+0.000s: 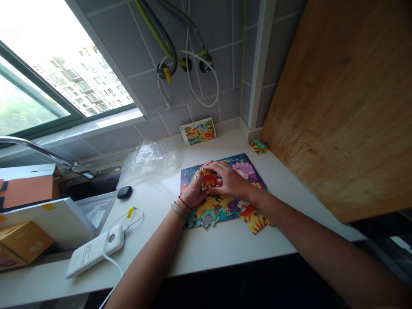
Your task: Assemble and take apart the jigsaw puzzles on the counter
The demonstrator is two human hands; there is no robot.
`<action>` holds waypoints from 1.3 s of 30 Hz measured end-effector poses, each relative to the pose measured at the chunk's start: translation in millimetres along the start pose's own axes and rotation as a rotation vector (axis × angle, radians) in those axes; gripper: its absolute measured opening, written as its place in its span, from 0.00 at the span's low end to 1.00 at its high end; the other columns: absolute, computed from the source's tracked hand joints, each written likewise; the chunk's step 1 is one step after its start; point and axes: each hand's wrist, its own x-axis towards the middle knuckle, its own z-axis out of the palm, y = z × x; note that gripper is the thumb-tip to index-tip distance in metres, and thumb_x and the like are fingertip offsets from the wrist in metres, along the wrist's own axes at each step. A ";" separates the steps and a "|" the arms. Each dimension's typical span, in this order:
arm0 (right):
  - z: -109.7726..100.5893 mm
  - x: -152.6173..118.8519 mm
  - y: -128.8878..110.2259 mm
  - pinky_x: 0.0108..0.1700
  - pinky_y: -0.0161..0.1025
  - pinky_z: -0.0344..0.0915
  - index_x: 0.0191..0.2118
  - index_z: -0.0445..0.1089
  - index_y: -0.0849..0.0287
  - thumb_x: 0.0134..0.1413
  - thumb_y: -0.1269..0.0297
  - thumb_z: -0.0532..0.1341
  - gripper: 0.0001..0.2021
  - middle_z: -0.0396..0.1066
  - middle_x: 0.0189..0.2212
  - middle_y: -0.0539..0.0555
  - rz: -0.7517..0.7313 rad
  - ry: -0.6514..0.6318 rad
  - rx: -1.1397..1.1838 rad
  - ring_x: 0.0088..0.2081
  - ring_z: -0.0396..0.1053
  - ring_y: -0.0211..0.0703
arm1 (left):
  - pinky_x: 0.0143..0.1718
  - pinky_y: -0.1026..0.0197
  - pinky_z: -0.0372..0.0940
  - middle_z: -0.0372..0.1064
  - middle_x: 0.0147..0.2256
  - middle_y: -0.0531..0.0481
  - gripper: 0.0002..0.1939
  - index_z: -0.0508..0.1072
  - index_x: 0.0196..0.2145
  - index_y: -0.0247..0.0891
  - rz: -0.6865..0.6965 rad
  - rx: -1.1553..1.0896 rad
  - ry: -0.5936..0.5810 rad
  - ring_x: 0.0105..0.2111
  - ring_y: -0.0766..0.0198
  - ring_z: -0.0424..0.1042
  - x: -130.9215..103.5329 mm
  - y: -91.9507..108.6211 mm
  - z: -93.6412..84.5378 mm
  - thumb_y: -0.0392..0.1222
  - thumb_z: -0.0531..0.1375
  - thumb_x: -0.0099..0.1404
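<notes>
A colourful jigsaw puzzle (252, 171) lies on the white counter, partly under my hands. Both hands hold a small stack of puzzle pieces (210, 180) with a red and yellow picture above the puzzle's upper middle. My left hand (195, 189) grips its left side, with a red string and a pale band on the wrist. Curled around the right side and top of the stack are the fingers of my right hand (230, 181). Joined pieces (254, 218) with a red and yellow picture stick out past the puzzle's lower right edge. A grey piece (207, 220) overlaps its lower edge.
A picture card (198, 131) leans on the tiled wall. More pieces (258, 146) are piled by the wooden panel (325, 107). Left are crumpled clear plastic (149, 161), a black case (125, 192), a white power bank (96, 249) with cable, a faucet (41, 150) and boxes (27, 193).
</notes>
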 end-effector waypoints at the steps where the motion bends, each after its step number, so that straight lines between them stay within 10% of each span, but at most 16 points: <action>1: 0.0 0.1 -0.4 0.61 0.54 0.63 0.57 0.69 0.54 0.45 0.56 0.76 0.33 0.72 0.54 0.60 0.004 0.004 0.010 0.58 0.67 0.56 | 0.49 0.52 0.73 0.71 0.57 0.40 0.45 0.65 0.65 0.42 0.016 -0.004 -0.006 0.51 0.47 0.76 0.1 0.0 0.1 0.63 0.71 0.55; 19: 1.7 -0.9 -3.8 0.60 0.54 0.65 0.58 0.68 0.55 0.51 0.61 0.73 0.29 0.71 0.53 0.60 0.012 0.037 -0.109 0.56 0.67 0.56 | 0.34 0.66 0.70 0.72 0.54 0.42 0.49 0.61 0.67 0.45 0.099 0.112 0.028 0.40 0.59 0.76 -3.0 8.5 16.0 0.46 0.76 0.52; 39: 4.5 -1.0 -7.5 0.60 0.55 0.64 0.56 0.70 0.56 0.47 0.44 0.73 0.34 0.73 0.53 0.61 0.018 0.077 -0.057 0.57 0.69 0.57 | 0.52 0.53 0.68 0.71 0.54 0.42 0.47 0.66 0.63 0.41 0.155 0.233 -0.027 0.50 0.51 0.74 -1.0 2.6 12.8 0.61 0.73 0.51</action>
